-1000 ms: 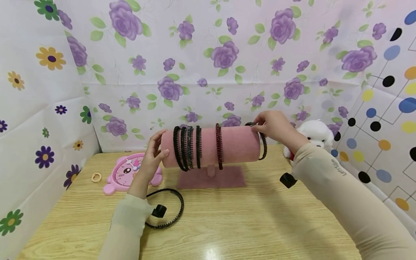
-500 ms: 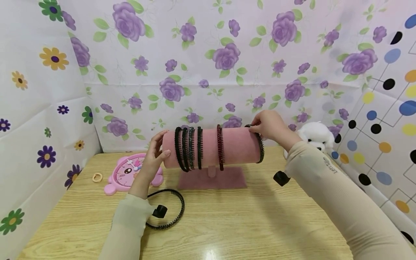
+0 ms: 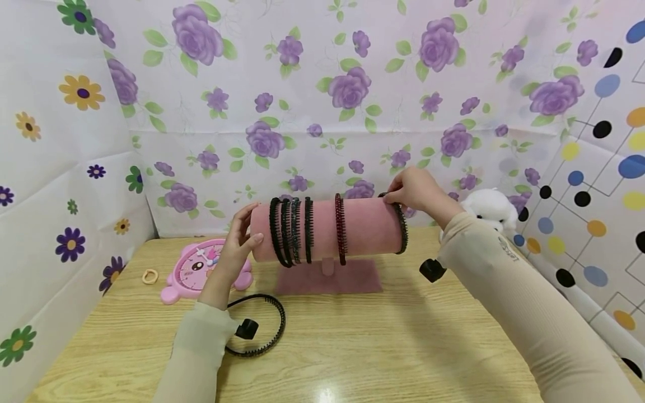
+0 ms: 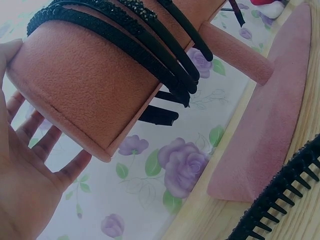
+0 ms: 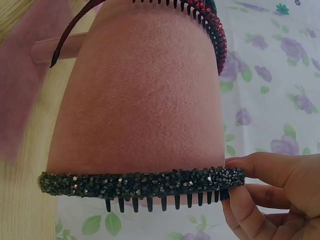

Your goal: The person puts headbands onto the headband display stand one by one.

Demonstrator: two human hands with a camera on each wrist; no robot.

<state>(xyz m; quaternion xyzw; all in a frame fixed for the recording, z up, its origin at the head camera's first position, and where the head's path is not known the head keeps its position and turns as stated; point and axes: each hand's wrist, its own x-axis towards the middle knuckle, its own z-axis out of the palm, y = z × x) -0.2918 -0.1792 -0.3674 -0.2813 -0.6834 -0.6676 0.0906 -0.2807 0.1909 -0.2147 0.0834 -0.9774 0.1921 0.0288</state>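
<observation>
A pink plush headband stand (image 3: 368,224) with a horizontal roll stands on the wooden table. My left hand (image 3: 234,246) holds the roll's left end, thumb on the front and fingers behind. At the other end, my right hand (image 3: 415,193) pinches a toothed headband covered in dark glittering stones (image 5: 140,184) between thumb and fingers. That headband lies across the roll's right end, its teeth pointing outward past the edge. Several black headbands (image 3: 285,229) sit close together at the left of the roll, and a red-beaded headband (image 3: 340,229) sits near the middle.
Another black toothed headband (image 3: 282,319) lies on the table beside my left wrist. Behind that arm is a pink cartoon clock (image 3: 188,274), with a small beige ring (image 3: 144,275) to its left. A white plush dog (image 3: 491,207) sits at the back right, partly behind my right sleeve.
My right hand has moved slightly left with the stone-covered headband. The headband, which hung tilted off the roll's right end, now lies against the roll. The left hand stays in place.
</observation>
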